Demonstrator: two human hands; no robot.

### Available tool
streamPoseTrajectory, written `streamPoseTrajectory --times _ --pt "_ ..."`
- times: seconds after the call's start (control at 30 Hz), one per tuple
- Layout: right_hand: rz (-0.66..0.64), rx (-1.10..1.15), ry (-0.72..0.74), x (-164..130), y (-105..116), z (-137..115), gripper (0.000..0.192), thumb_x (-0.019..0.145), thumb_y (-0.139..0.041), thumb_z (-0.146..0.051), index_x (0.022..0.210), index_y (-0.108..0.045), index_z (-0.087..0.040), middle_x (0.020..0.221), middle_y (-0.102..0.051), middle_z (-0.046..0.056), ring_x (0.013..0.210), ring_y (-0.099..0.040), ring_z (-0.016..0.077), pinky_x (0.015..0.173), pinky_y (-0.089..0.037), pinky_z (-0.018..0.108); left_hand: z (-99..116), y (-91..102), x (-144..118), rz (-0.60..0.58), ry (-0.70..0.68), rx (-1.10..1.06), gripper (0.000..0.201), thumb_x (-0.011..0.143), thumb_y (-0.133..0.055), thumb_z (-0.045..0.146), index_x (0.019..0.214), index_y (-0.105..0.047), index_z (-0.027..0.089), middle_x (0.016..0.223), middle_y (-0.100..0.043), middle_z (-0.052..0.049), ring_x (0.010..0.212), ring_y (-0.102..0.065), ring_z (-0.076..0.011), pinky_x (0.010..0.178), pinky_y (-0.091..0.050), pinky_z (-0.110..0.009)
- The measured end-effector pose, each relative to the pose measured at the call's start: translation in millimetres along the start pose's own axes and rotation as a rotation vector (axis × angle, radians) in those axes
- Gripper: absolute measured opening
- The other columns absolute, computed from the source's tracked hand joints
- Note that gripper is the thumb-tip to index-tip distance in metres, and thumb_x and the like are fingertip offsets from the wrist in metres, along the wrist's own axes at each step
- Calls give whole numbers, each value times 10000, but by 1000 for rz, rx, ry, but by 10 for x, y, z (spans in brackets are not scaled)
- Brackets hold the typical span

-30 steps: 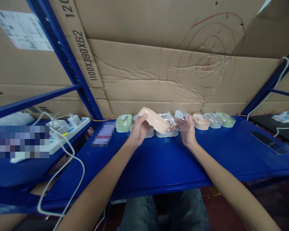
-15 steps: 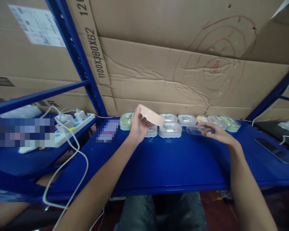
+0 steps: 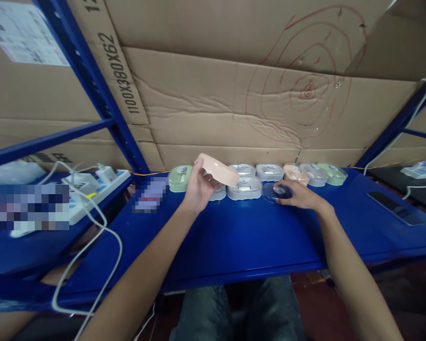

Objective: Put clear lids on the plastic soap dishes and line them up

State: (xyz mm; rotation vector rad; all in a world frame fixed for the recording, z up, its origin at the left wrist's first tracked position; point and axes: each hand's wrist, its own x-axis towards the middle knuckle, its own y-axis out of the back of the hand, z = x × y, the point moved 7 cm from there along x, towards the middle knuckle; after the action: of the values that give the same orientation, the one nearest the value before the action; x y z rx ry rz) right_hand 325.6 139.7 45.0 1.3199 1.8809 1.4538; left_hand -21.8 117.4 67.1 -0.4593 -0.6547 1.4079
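Note:
My left hand [image 3: 198,190] grips a peach plastic box base [image 3: 218,171], tilted above the row of boxes; its inside faces away from me. My right hand [image 3: 298,193] has its fingers closed on the edge of a clear oval lid [image 3: 272,192] with a round label, low at the blue tabletop. Left of the lid is a grey lidded box [image 3: 244,189]. Partly behind my left hand sit a green box [image 3: 179,179] and another grey box [image 3: 218,193]. A peach box [image 3: 295,174] stands just behind my right hand.
More grey boxes [image 3: 270,172] and a green box [image 3: 332,174] line the back of the blue table [image 3: 234,241], against cardboard [image 3: 199,104]. A dark phone [image 3: 395,207] lies right. At left are a power strip [image 3: 117,182], white cables [image 3: 119,241] and a blue post [image 3: 102,90].
My right hand has moved left and down with the clear lid, which now rests low by the grey box. My left hand holds the peach base much as before. The view has shifted slightly.

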Motion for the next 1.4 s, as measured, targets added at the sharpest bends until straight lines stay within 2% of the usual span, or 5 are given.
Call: streamPoseTrajectory --times 0.43,0.67,0.97,1.23,1.4 --pt "117 -45 61 84 -137 -73 589 794 -707 -191 1383 -723 -206 1436 -749 158 1348 -695 399 1193 -541 614 -65 -9 12 7 -10 -3 583 739 -981 510 1114 -653 207 917 -744 -23 914 -752 -230 900 -643 -393" --pt "499 232 130 62 70 -529 394 1082 -617 -509 1382 -703 -269 1417 -756 124 1342 -702 339 1208 -533 600 -100 -121 -41 -64 -78 62 579 732 -1012 343 1163 -640 238 1159 -756 -46 1161 -736 -237 1104 -581 -441" --pt "404 538 243 69 -193 -1188 609 1001 -663 -752 1430 -715 -323 1475 -739 101 1386 -678 338 1228 -521 553 -286 -371 -225 -203 -83 282 780 656 -1062 302 1317 -651 258 1311 -715 -79 1254 -666 -278 1064 -552 -402" --pt "473 651 -13 137 -268 -827 842 948 -412 -978 1105 -812 -254 1054 -816 91 1093 -771 367 1015 -641 543 -280 -479 -307 -260 -44 298 662 697 -1033 317 1263 -702 220 1278 -720 -113 1252 -668 -325 1057 -577 -456" --pt "511 557 -81 198 -279 -495 1010 1019 -68 -898 1489 -654 -223 1049 -795 149 1143 -772 407 963 -654 574 -278 -452 -321 -272 -70 406 683 708 -1015 380 1256 -629 253 1164 -694 -70 1114 -679 -282 930 -603 -420"
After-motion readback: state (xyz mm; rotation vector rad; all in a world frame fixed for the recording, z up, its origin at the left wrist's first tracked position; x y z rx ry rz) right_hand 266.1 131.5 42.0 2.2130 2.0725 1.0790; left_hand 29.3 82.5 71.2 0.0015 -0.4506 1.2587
